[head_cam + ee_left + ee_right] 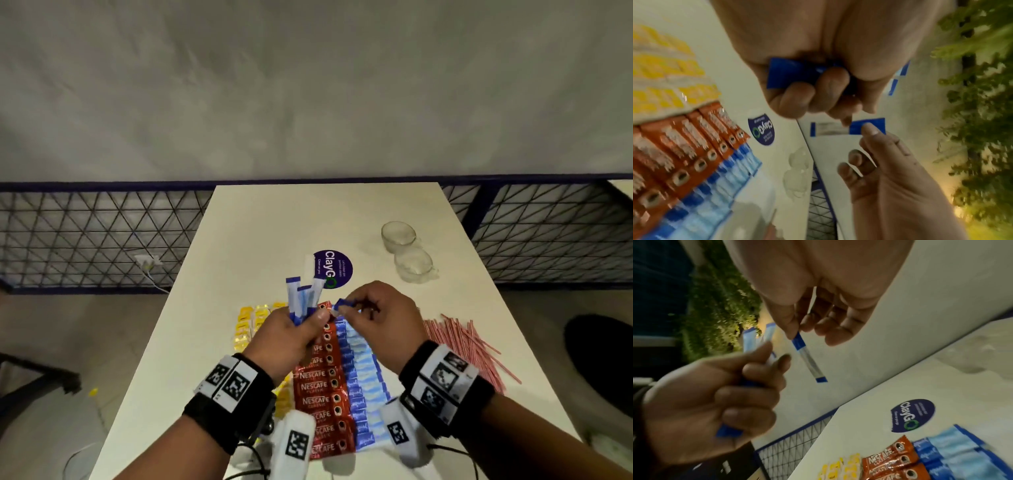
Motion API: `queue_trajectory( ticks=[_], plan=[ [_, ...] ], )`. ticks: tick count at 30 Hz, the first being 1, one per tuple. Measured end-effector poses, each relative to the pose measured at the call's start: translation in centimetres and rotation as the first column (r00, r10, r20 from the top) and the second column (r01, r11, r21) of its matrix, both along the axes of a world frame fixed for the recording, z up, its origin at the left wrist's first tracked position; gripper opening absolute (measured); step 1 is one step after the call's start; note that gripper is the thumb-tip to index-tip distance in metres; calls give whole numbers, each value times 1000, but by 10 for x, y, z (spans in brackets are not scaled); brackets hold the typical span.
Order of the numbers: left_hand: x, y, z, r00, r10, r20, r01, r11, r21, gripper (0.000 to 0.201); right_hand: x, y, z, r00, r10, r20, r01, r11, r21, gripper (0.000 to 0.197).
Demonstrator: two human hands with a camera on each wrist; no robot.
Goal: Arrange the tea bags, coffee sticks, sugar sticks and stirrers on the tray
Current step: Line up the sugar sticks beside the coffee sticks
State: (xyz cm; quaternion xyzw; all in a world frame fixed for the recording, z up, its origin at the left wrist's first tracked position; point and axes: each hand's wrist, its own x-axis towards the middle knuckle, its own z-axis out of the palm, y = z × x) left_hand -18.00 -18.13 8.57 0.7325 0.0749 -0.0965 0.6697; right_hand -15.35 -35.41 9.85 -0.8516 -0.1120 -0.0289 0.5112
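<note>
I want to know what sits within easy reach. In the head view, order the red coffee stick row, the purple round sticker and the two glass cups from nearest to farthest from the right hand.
From the right hand:
1. Red coffee stick row, just below-left, partly under the hands.
2. Purple round sticker, beyond the hand, slightly left.
3. Glass cups, farther back, to the right.

wrists: black bands (219,416) | white blocks, black square markers (442,377) | thin black cables (455,454)
</note>
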Motion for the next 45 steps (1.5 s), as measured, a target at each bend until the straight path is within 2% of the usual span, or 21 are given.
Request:
queue_trajectory(
  ticks=[2, 4, 7, 11, 14, 16, 18, 19, 20, 22, 25, 28, 30, 32, 37, 41, 45],
  plan=[
    [4, -10, 11, 999, -34, -41, 28, 989, -146, 34, 3, 4, -4, 987, 94, 134, -83, 993, -86, 24],
    [8, -14, 16, 999, -44, -26, 39, 987, -153, 39, 11, 4, -7, 969, 136, 208, -115, 987, -110, 15],
    [15, -16, 16, 999, -48, 12, 49, 997, -57, 46, 25, -2, -9, 946, 172, 276, -135, 980, -149, 8],
    [25, -21, 15, 1000, -26, -12, 27, 999, 31, 41, 41, -8, -14, 923, 253, 290, -185, 953, -240, 6],
    [32, -22, 11, 999, 15, -41, -13, 999, 52, 31, 48, -16, -17, 924, 308, 226, -259, 940, -225, 14],
    [35, -21, 14, 999, 1, -48, 4, 993, 119, 31, 53, -23, -20, 931, 285, 230, -249, 953, -175, 21],
    [37, -18, 17, 996, -56, -63, 68, 972, 227, 32, 63, -29, -22, 971, 191, 145, -180, 980, -89, 22],
    [39, -15, 19, 993, -91, -72, 108, 954, 280, 32, 69, -32, -22, 987, 154, 34, -153, 988, -37, 20],
    [40, -13, 19, 989, -125, -77, 143, 936, 323, 31, 74, -33, -21, 984, 145, -100, -142, 989, 37, 14],
    [43, -11, 20, 984, -159, -86, 180, 912, 368, 31, 80, -36, -22, 927, 187, -325, -139, 976, 166, 5],
    [48, -7, 16, 979, -167, -120, 202, 882, 427, 35, 84, -40, -30, 882, 226, -414, -131, 961, 245, 12],
    [50, 9, 2, 987, -49, -153, 120, 860, 496, 39, 94, -44, -50, 839, 126, -529, 77, 936, 345, 11],
    [47, 20, -7, 987, 57, -149, 23, 875, 483, 35, 103, -47, -70, 783, 33, -621, 210, 926, 314, 12],
    [39, 28, -15, 980, 112, -163, -26, 891, 454, 32, 110, -49, -94, 720, -29, -693, 283, 924, 255, 14],
    [23, 39, -27, 965, 133, -225, -12, 883, 470, 32, 115, -46, -136, 569, -80, -819, 341, 929, 146, 18],
    [19, 43, -33, 961, 148, -235, -22, 883, 469, 33, 112, -43, -147, 511, -99, -854, 315, 946, 79, 22],
    [17, 45, -36, 958, 149, -244, -16, 879, 476, 35, 113, -43, -154, 499, -146, -854, 298, 955, 10, 21]
  ],
)
